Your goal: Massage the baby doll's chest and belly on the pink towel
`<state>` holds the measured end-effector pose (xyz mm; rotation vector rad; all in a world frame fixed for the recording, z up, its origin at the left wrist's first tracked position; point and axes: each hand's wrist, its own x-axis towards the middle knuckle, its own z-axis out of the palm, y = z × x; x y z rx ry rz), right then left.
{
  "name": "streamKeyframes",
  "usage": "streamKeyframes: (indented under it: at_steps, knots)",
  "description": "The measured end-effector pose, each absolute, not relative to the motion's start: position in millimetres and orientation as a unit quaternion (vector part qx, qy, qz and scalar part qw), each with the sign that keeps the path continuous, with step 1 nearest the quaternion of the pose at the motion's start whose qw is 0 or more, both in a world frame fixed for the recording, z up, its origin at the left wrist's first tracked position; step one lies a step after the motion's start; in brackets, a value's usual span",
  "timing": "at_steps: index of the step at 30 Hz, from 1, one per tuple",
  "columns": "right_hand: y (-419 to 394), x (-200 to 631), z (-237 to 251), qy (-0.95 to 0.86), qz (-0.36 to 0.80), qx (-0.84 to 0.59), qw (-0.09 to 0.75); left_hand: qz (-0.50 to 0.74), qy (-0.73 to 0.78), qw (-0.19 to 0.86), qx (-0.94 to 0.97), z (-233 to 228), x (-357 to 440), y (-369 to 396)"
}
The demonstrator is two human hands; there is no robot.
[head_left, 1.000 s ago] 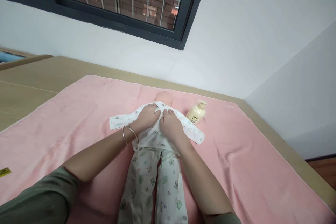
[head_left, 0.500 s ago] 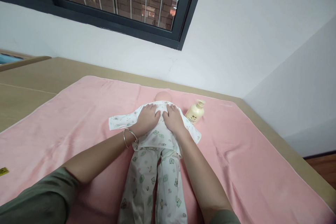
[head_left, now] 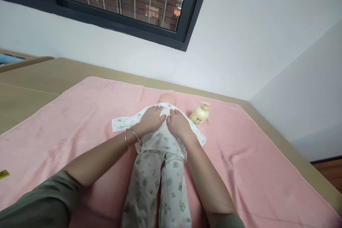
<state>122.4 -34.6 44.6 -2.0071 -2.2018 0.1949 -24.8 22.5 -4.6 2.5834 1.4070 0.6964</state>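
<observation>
A baby doll (head_left: 167,98) lies on its back on a pink blanket (head_left: 80,114), dressed in a white printed shirt (head_left: 160,139) and matching trousers (head_left: 157,188). My left hand (head_left: 151,119), with a bangle at the wrist, presses on the shirt's chest near the collar, its fingers pinching the cloth. Beside it, my right hand (head_left: 179,123) grips the shirt front on the other side of the collar. The two hands touch at the middle of the chest. Only the top of the doll's head shows beyond them.
A cream pump bottle (head_left: 200,114) lies on the blanket right of the doll's head. The blanket covers a tan surface (head_left: 32,78) against a white wall, under a dark-framed window (head_left: 120,3). A small yellow tag (head_left: 4,174) sits at the blanket's left edge.
My hands have shifted slightly on the doll's chest, from resting flat apart to drawing together at the collar with the shirt cloth bunched between them.
</observation>
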Motion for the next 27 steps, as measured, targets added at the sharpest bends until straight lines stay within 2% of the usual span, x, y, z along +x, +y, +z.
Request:
streamKeyframes:
  at_steps: [4, 8, 12, 20, 27]
  knots:
    - [-46, 110, 50, -0.732, 0.063, -0.676, 0.059, 0.217, 0.47, 0.101, 0.85, 1, -29, 29]
    - [-31, 125, 47, -0.732, 0.085, -0.667, 0.112, 0.232, 0.475, 0.009, 0.849, -7, -22, 9]
    - [-21, 133, 41, -0.716, 0.079, -0.686, 0.102, 0.238, 0.461, -0.032, 0.854, -11, -18, -8]
    - [-53, 100, 50, -0.74, 0.054, -0.668, 0.06, 0.22, 0.436, 0.089, 0.868, 7, -30, 27]
    - [-21, 137, 41, -0.705, 0.128, -0.68, 0.154, 0.226, 0.487, -0.044, 0.843, -7, -11, -12]
